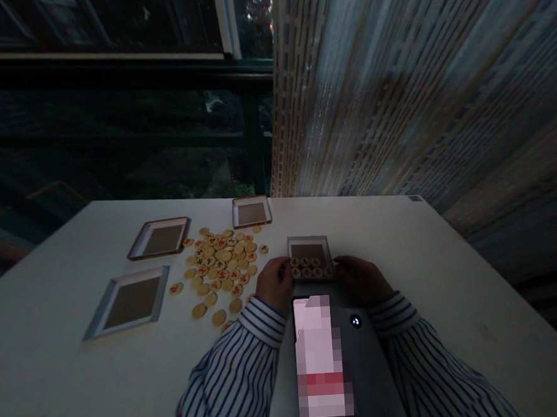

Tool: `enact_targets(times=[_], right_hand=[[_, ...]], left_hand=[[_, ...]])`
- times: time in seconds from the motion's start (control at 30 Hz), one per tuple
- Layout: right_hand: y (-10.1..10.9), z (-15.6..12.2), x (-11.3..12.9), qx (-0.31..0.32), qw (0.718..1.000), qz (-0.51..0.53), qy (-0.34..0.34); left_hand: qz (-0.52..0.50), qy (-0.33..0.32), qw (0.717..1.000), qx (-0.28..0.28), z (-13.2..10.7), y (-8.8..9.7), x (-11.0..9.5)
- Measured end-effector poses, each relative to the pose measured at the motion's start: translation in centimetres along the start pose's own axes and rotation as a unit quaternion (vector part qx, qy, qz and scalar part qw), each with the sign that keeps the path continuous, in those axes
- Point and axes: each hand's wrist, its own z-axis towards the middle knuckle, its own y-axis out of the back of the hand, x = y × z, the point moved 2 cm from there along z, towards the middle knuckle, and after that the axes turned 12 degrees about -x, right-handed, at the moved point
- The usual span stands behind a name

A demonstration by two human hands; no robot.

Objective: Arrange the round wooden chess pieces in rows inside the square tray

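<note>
A small square box stands on the white table, with several round wooden game pieces lined up along its near side. My left hand rests at the box's left near corner, fingers curled against the pieces. My right hand is at the right near corner, fingers bent onto the box edge. Both wrists wear blue striped sleeves. A loose pile of round wooden pieces, some marked red or black, lies to the left of my left hand.
Three more shallow trays lie on the table: one at the near left, one further back left, one at the back centre. A lit phone sits at my chest. A striped curtain hangs behind right; dark window left.
</note>
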Motion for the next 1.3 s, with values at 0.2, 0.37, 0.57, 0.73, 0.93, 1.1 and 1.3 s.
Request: enact_targets(times=[0.2, 0.37, 0.57, 0.73, 0.93, 1.1, 1.3], right_hand=[[0.0, 0.1, -0.2, -0.011, 1.000, -0.001, 0.004], [-0.2, 0.2, -0.6, -0.017, 1.000, 0.004, 0.001], [-0.3, 0.2, -1.0, -0.026, 0.999, 0.020, -0.004], [-0.2, 0.4, -1.1, -0.037, 0.999, 0.028, -0.001], [0.0, 0.6, -1.4, -0.058, 0.998, 0.036, -0.001], [0.7, 1.0, -0.9, -0.071, 0.996, 0.047, 0.011], [1.8, 1.9, 1.8, -0.078, 0.993, 0.044, 0.072]], left_hand=[[-0.023, -0.012, 1.000, -0.017, -0.1, 0.0, -0.2], [-0.031, -0.028, 0.999, -0.023, 0.0, 0.1, -0.4], [-0.072, -0.017, 0.997, -0.017, 0.1, 0.8, -1.1], [-0.098, -0.009, 0.995, 0.008, -0.2, 2.1, -1.9], [-0.087, -0.033, 0.996, 0.015, -0.6, 3.7, -2.6], [-0.065, -0.056, 0.996, 0.007, -0.6, 5.2, -2.6], [-0.044, -0.045, 0.998, -0.026, 0.0, 7.4, -1.8]])
